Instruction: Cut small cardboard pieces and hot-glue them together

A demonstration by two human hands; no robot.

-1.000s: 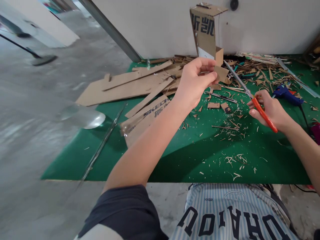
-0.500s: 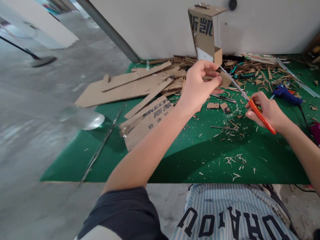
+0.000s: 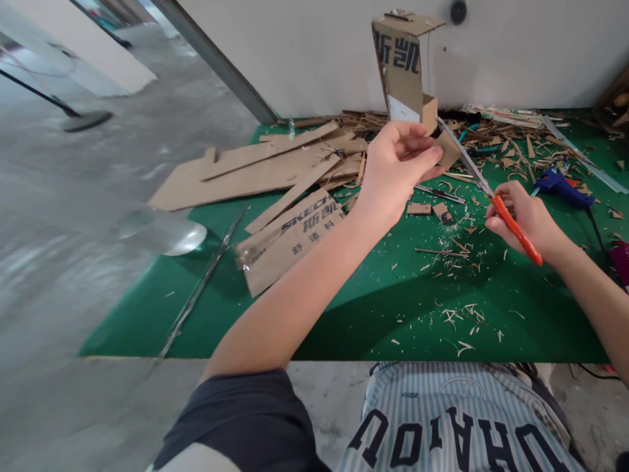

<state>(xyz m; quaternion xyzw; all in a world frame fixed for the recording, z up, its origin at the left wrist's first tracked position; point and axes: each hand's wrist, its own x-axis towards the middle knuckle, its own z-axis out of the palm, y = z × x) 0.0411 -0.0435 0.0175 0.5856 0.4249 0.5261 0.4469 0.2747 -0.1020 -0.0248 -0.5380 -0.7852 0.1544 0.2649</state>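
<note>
Between the thumb and fingers of my left hand (image 3: 400, 164) is a small piece of cardboard (image 3: 449, 150), held up above the table. My right hand (image 3: 523, 219) is closed round the orange handles of a pair of scissors (image 3: 514, 226). Their blades point up and left and lie along the right edge of the cardboard piece; whether they are parted there I cannot tell. Below, two small cardboard pieces (image 3: 419, 208) and a utility knife (image 3: 439, 193) rest on the green table (image 3: 373, 328).
Behind my left hand stands a tall cardboard structure (image 3: 399, 72). Large cardboard sheets (image 3: 236, 170) lie at the left, a printed flap (image 3: 295, 242) nearer. Scraps (image 3: 521, 141) are heaped along the wall. A blue glue gun (image 3: 563, 187) lies right, a clear strip (image 3: 204, 282) left.
My left hand has shifted slightly right with the cardboard piece, more of which now shows. The scissors have moved slightly right too, still along the piece's edge.
</note>
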